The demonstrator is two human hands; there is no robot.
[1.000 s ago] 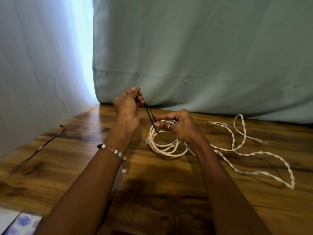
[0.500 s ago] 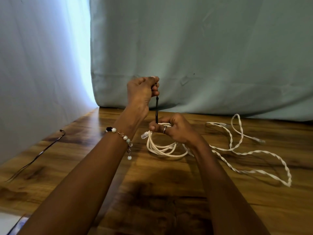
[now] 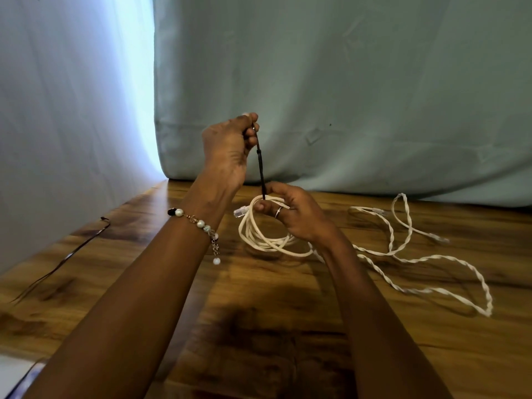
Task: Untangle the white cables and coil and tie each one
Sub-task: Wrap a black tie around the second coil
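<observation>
While both hands work above the worktop (image 3: pixel 259 326):
Left hand (image 3: pixel 227 148): raised, pinching black tie (image 3: pixel 260 168) taut.
Right hand (image 3: pixel 293 217): gripping coiled white cable (image 3: pixel 259 237).
Twisted cables (image 3: pixel 408 254): loose, lying right of the coil.

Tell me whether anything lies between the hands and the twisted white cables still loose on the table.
Nothing visible does. The twisted white cables lie on bare wooden table, just beyond the right hand. That hand grips the coiled cable, though, and the left hand pinches the black tie.
</observation>
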